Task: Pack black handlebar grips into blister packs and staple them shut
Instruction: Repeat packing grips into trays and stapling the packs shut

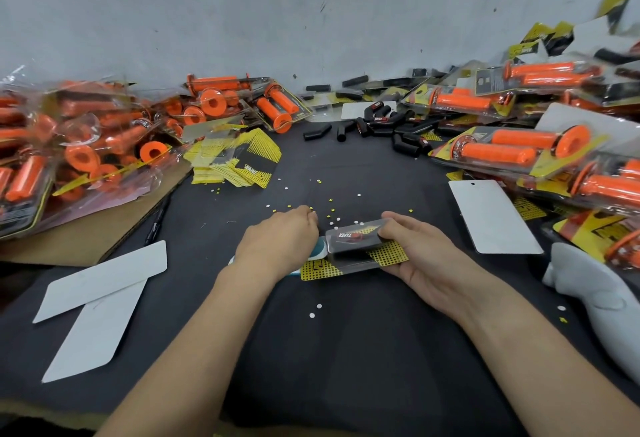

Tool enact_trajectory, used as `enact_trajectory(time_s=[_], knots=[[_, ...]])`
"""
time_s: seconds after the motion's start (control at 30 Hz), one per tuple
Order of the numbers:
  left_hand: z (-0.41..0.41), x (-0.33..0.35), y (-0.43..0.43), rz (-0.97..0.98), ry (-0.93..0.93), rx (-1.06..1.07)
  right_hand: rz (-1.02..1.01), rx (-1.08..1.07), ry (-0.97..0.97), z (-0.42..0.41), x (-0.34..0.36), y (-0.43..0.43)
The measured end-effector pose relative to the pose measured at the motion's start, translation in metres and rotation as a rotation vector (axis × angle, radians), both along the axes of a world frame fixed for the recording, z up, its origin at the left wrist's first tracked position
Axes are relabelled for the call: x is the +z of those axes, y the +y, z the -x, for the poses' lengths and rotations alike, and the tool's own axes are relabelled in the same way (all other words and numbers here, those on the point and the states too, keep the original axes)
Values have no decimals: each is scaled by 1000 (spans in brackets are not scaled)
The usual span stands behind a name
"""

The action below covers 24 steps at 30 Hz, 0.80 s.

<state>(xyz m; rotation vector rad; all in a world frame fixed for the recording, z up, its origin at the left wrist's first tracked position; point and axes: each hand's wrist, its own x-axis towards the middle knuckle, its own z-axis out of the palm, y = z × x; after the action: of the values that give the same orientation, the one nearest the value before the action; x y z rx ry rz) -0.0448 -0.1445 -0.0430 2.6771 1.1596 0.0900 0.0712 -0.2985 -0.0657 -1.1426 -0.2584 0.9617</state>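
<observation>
On the dark table [346,360], the right hand [420,260] holds a blister pack [384,252] with a black grip [355,237] already inside. The left hand [277,239] curls over the stapler [317,250] at its edge. Stapling looks under way; more loose grips [381,130] wait behind.

I count two hands, the left hand [277,239] and the right hand [415,256], plus one blister pack [353,240] and one stapler [318,248]. I make four white cards: two cards [104,277] overlapping on my left, one card [495,218] on my right and one card [353,110] at the back, with one stack of yellow cards [235,162], one cardboard sheet [104,228] and one pen [157,218]. The loose black grips [317,132] run past a dozen, and the orange packs sit in two heaps, left [86,145] and right [519,149], too many for me to count.
</observation>
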Motion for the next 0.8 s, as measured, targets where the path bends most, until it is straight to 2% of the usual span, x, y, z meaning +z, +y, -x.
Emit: enact_trajectory(time_s=[0.13, 0.2, 0.37, 0.53, 0.6, 0.67, 0.73, 0.8], knots=[[-1, 0, 0, -10, 36, -2, 29, 1, -22, 0, -1, 0], [-1, 1, 0, -9, 55, -18, 90, 21, -108, -1, 0, 0], [0, 6, -2, -11, 88, -44, 301, -58, -432, 2, 9, 0], [2, 8, -4, -30, 93, -65, 614, -95, -972, 9, 18, -1], [2, 9, -6, -42, 104, -92, 558, -132, -1104, 17, 25, 4], [3, 11, -8, -41, 99, -103, 363, -101, -1109, 26, 37, 20], [5, 13, -9, -28, 97, -88, 254, 45, -1102, 36, 50, 48], [7, 13, -9, -41, 156, -76, 254, 249, -1104, 48, 58, 77]])
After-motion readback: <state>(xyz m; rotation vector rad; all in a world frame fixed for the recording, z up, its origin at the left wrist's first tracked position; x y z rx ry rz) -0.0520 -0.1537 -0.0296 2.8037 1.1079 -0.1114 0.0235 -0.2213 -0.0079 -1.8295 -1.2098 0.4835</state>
